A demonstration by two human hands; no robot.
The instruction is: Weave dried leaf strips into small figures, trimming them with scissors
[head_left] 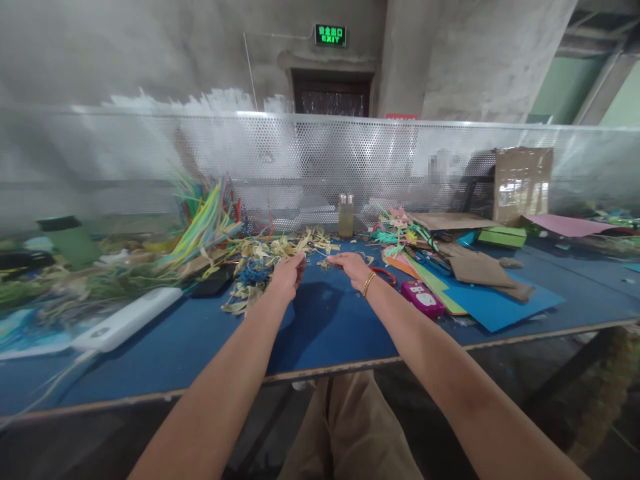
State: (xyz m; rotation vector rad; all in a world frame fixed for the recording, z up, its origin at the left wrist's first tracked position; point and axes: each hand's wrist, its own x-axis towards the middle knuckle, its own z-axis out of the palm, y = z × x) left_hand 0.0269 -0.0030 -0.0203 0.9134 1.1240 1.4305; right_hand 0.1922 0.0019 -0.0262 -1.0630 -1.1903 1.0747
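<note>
Beyond the fingertips, a bare grey wall (150, 47) rises behind a perforated metal screen (400, 153) that runs across the whole view. Beneath the fingers spreads a blue tabletop (330, 333). Right of them, farther back, an upright cardboard sheet (524, 183) stands; nearer, a blue paper sheet (507, 303) lies partly under brown cardboard pieces (483, 268). Left of the fingers and a little beyond them, a bundle of coloured strips (205, 220) fans upward, and a white oblong device (131, 320) with a cable lies well left and nearer the person. A green lidded cup (73, 243) is farther left still, blurred.

The dried leaves (280, 248) form a loose pile just beyond and to the left of the left fingers, with some blue strands (253, 272) among them. To the right of the right fingers, near the wrist, are a magenta case (421, 299) and a red loop (385, 275). Straight beyond the gap between the hands, a small clear bottle (345, 217) stands upright.

The left hand (290, 275) has its fingertips drawn together; whether they grip anything is unclear. The right hand (350, 265), a gold bracelet (369, 284) at its wrist, pinches narrowly at a thin pale stem (327, 259), though blur hides the exact contact.
</note>
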